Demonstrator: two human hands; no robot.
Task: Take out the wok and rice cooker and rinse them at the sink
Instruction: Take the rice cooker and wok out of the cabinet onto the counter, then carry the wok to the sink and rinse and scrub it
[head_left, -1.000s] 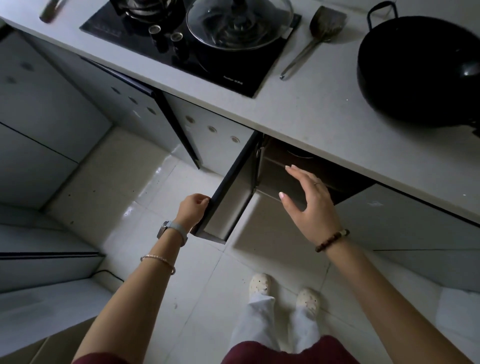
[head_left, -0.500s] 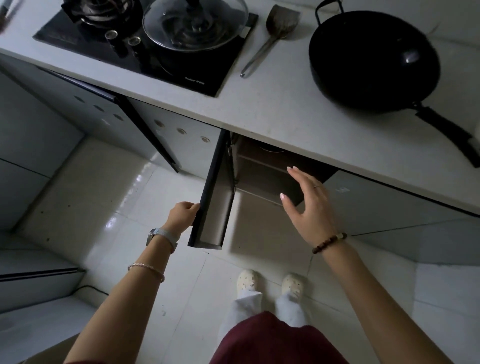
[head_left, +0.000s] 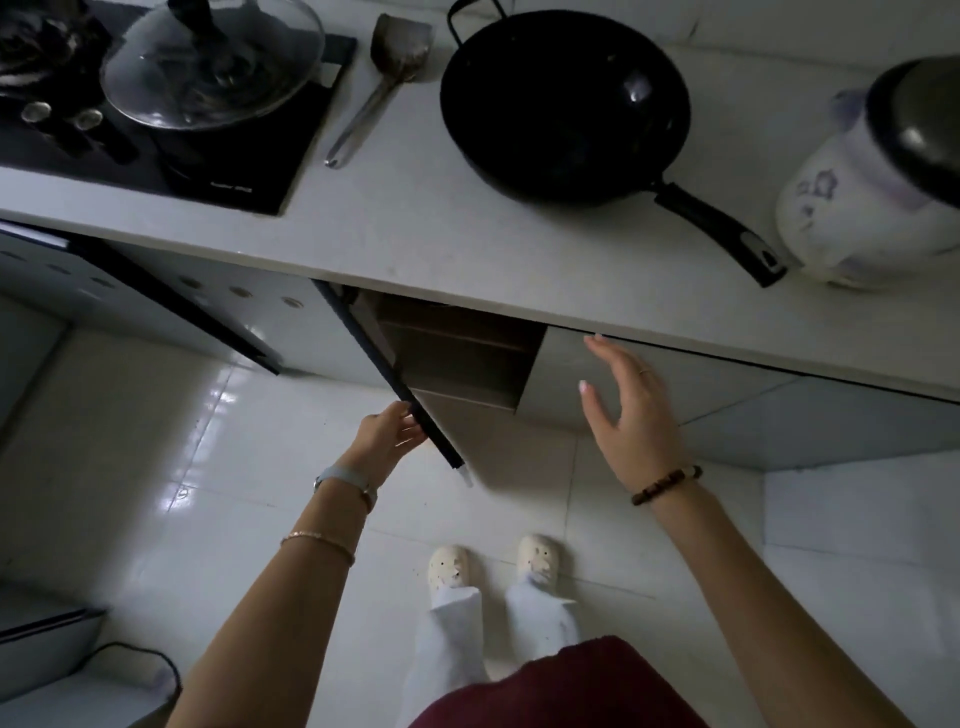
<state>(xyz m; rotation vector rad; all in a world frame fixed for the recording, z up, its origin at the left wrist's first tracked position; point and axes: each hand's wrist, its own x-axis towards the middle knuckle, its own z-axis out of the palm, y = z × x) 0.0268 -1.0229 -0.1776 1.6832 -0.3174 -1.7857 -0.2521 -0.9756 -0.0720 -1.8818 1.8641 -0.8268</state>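
**Cabinet door swinging shut, both task items on counter**

Since half a second ago: cabinet door (head_left: 415, 405) swung further toward closed, now only a narrow gap showing the shelves (head_left: 457, 358) inside. View panned right, bringing the rice cooker (head_left: 852, 208) into frame. Right hand (head_left: 631, 410) shifted right, now in front of the neighbouring closed door.

Left hand (head_left: 387, 434) pinched on the door's dark outer edge, fingers wrapped round it. Right hand spread flat, fingers apart, gripping nothing, fingertips just under the countertop (head_left: 415, 228) lip.

Wok (head_left: 563, 109) sitting upright on the countertop, centre-far, handle pointing right and near. Rice cooker right of it, white body, just beside the handle tip; contact unclear. Spatula (head_left: 374, 88) lying left of the wok. Glass lid (head_left: 213, 62) on the hob (head_left: 249, 171), far left.
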